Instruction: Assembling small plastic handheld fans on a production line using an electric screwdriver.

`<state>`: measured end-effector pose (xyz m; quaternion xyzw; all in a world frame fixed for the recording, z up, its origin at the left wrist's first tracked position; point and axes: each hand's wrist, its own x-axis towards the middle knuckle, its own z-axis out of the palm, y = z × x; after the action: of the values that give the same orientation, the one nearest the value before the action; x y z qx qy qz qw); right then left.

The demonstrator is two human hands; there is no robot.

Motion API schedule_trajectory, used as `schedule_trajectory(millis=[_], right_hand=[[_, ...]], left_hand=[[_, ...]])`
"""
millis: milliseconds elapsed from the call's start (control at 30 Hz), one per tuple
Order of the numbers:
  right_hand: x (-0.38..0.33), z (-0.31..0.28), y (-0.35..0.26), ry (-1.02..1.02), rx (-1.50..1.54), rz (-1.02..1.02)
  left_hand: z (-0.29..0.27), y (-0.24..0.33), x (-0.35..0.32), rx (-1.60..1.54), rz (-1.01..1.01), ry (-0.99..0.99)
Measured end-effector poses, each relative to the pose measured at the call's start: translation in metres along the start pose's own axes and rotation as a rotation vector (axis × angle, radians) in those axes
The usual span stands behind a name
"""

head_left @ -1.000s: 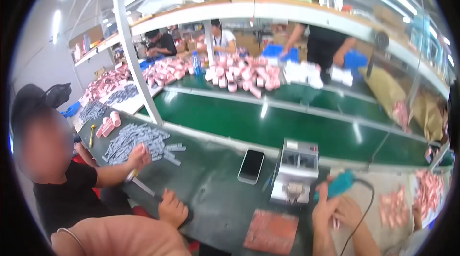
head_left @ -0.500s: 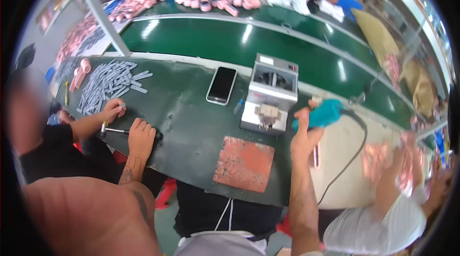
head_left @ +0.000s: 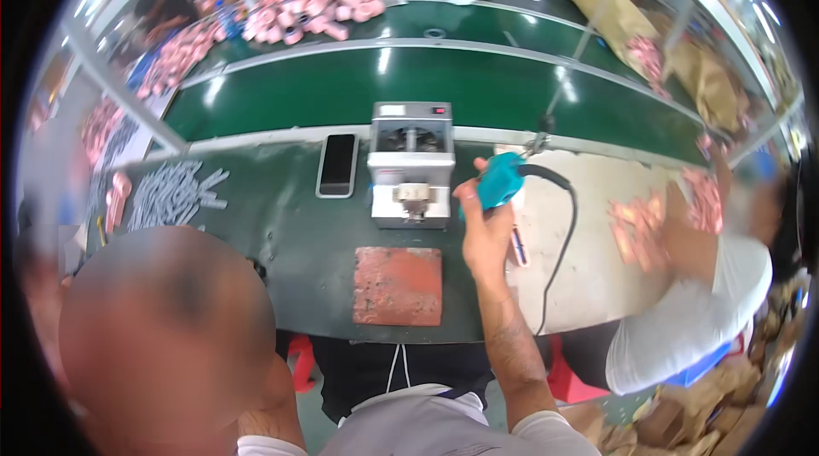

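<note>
My right hand (head_left: 486, 243) is closed around a teal corded electric screwdriver (head_left: 502, 179), held above the bench's right side. Its tip is hidden, and its black cable curves down beside my forearm. A large blurred skin-coloured shape, apparently my left hand (head_left: 166, 336), rises close to the camera at lower left; its fingers cannot be made out. Left of the screwdriver stands a grey boxy machine (head_left: 411, 168), which looks like a screw feeder. In front of it lies a worn reddish square plate (head_left: 397, 287). A narrow pink piece (head_left: 519, 247) lies by my right wrist.
A phone (head_left: 339, 166) lies left of the machine, and grey strips (head_left: 171, 193) are heaped farther left. Beyond runs a green conveyor (head_left: 299, 89), with pink parts (head_left: 311, 4) piled behind it. At right, a co-worker's arm (head_left: 689, 238) reaches among pink pieces (head_left: 636, 226).
The view has turned, shifting the bench leftward and levelling it. The blurred shape at lower left now covers the co-worker's hand with the hammer. My right hand keeps hold of the screwdriver.
</note>
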<state>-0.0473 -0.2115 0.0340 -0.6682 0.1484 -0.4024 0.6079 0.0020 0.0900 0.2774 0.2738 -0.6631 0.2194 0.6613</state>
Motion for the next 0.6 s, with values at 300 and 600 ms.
schedule_trajectory(millis=[300, 600], right_hand=[[-0.090, -0.096, -0.034, 0.202, 0.073, 0.101], [-0.103, -0.122, -0.059, 0.255, -0.011, 0.139]], left_hand=[[0.161, -0.176, -0.162, 0.428, -1.089, -0.318], [0.220, -0.220, -0.248, 0.805, -1.331, -0.839]])
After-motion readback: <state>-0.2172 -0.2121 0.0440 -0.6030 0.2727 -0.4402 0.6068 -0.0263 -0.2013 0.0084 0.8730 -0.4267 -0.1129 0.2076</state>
